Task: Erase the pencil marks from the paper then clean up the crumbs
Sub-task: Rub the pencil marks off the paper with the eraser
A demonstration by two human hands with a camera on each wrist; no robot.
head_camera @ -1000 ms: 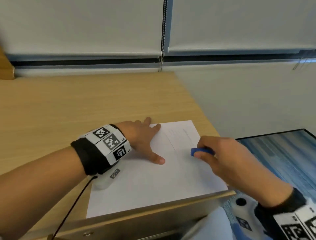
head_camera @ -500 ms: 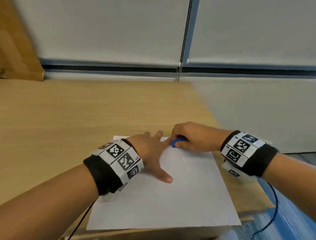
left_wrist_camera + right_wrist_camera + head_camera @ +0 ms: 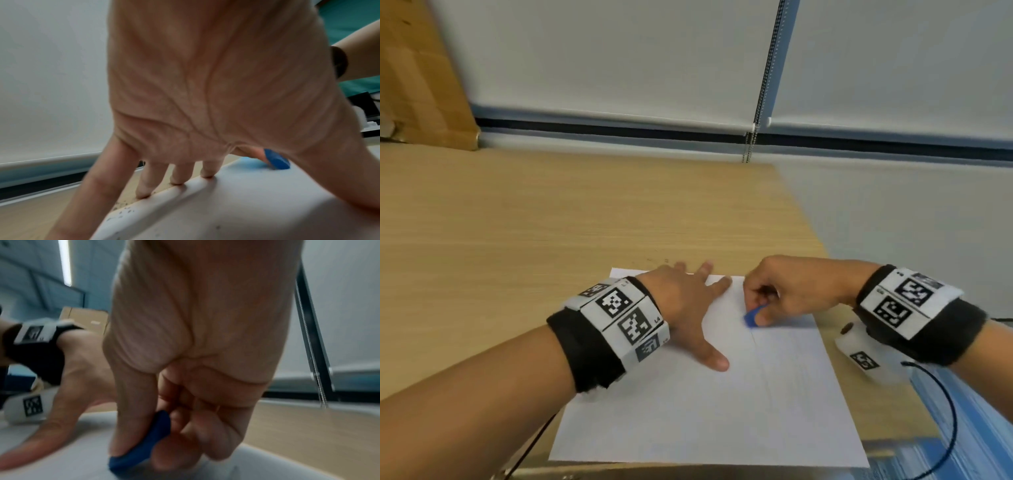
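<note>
A white sheet of paper [image 3: 722,411] lies on the wooden desk [image 3: 551,222] near its front right corner. My left hand [image 3: 688,308] presses flat on the paper's far left part, fingers spread straight. My right hand [image 3: 774,294] pinches a blue eraser [image 3: 753,317] between thumb and fingers, its tip on the paper near the far edge. In the left wrist view the eraser [image 3: 276,160] touches the sheet beyond my palm, and dark crumbs [image 3: 125,209] lie along the paper's far edge. In the right wrist view the eraser [image 3: 141,444] sits between my thumb and curled fingers.
The desk's right edge [image 3: 811,233] runs close to the paper. A cardboard box [image 3: 421,75] stands at the back left. White roller blinds with a bead chain [image 3: 760,85] hang behind the desk. A black cable [image 3: 945,428] trails from my right wrist.
My right hand with the eraser moved from the sheet's middle right up to its far edge, then back a little toward me. The left hand stayed pressed on the paper. The head view shifted.
</note>
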